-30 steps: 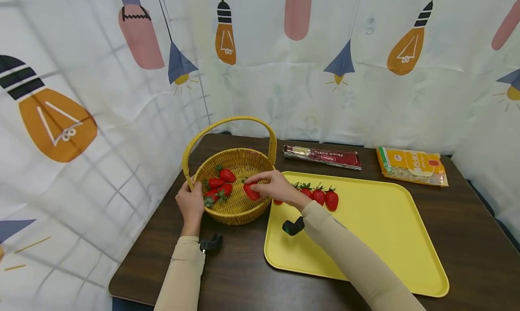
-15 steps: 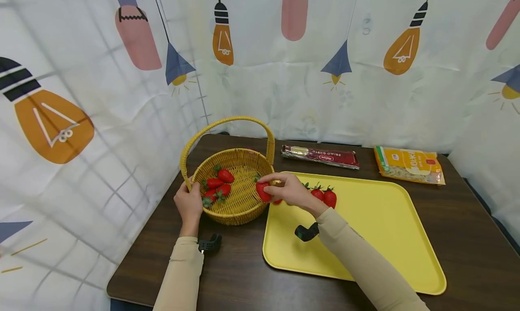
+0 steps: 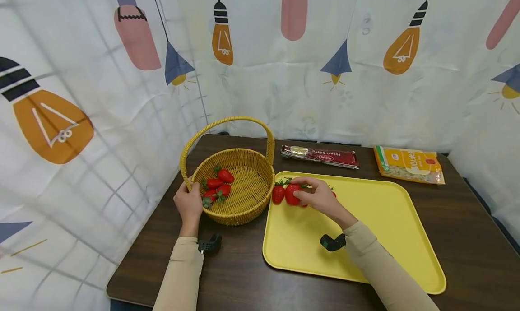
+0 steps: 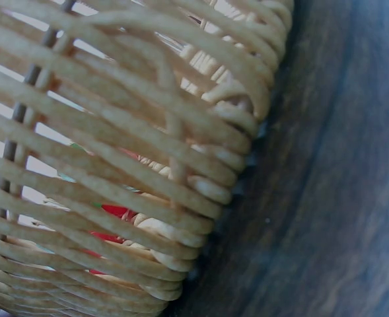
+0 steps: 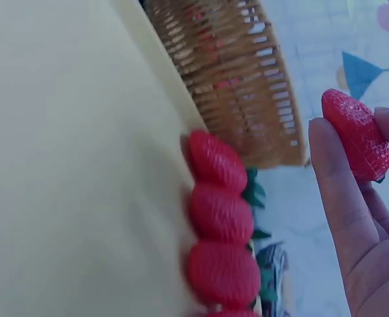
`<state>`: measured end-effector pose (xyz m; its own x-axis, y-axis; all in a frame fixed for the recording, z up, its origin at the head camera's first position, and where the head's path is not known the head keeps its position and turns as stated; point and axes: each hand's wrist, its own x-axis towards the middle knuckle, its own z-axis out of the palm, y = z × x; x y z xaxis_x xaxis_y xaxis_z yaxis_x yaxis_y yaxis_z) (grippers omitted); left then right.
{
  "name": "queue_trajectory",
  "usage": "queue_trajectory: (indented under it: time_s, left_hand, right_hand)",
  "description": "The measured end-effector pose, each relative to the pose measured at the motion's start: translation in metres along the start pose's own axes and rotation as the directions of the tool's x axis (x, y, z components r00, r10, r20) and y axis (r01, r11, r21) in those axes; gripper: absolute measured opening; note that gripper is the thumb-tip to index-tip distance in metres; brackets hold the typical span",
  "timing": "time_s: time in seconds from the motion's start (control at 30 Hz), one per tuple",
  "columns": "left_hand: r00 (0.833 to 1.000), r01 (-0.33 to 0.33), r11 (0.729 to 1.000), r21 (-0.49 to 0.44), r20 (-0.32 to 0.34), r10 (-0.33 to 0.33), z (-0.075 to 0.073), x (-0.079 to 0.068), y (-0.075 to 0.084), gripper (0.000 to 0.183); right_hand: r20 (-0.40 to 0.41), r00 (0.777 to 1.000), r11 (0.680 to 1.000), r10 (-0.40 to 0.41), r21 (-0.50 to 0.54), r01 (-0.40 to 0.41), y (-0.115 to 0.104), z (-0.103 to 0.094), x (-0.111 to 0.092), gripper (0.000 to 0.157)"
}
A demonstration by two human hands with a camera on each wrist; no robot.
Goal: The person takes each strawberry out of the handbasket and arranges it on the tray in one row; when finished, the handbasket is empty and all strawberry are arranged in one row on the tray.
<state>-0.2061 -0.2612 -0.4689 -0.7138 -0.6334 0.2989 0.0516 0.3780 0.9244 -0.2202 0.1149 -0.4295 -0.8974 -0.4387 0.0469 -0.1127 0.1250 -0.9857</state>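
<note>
My left hand (image 3: pixel 190 208) grips the rim of a yellow wicker basket (image 3: pixel 239 218) near the foot of its tall handle. Several red strawberries (image 3: pixel 225 175) lie in the basket's left half. In the left wrist view the woven wall (image 4: pixel 115 132) fills most of the picture, red showing through its gaps. Held above the yellow tray (image 3: pixel 349 239), a strawberry (image 5: pixel 358 132) is pinched between the thumb and fingers of my right hand (image 3: pixel 322 200). Under that hand, a row of strawberries (image 5: pixel 224 274) lies along the tray's far left edge, partly hidden in the head view.
Behind the tray lies a dark red packet (image 3: pixel 321 156). A yellow-orange food bag (image 3: pixel 410 165) lies at the back right. The dark wooden table (image 3: pixel 235 275) meets a printed white curtain (image 3: pixel 264 85) at the back and left.
My right hand has moved right from above the basket to above the tray, carrying the strawberry. The left hand stays on the basket rim, and the strawberries inside lie as before.
</note>
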Motion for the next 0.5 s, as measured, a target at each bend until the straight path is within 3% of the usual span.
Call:
queue_trajectory:
  time_s: [0.17, 0.5]
  left_hand:
    - [1.0, 0.0, 1.0, 0.003, 0.001, 0.0, 0.0, 0.0, -0.002, 0.03]
    - [1.0, 0.014, 1.0, 0.006, 0.006, -0.014, -0.001, 0.001, 0.001, 0.031]
  right_hand:
    - [-0.082, 0.997, 0.999, 0.014, -0.034, -0.017, 0.009, -0.022, -0.011, 0.04]
    - [-0.22, 0.975, 1.0, 0.01, 0.023, -0.005, 0.035, -0.059, -0.039, 0.046]
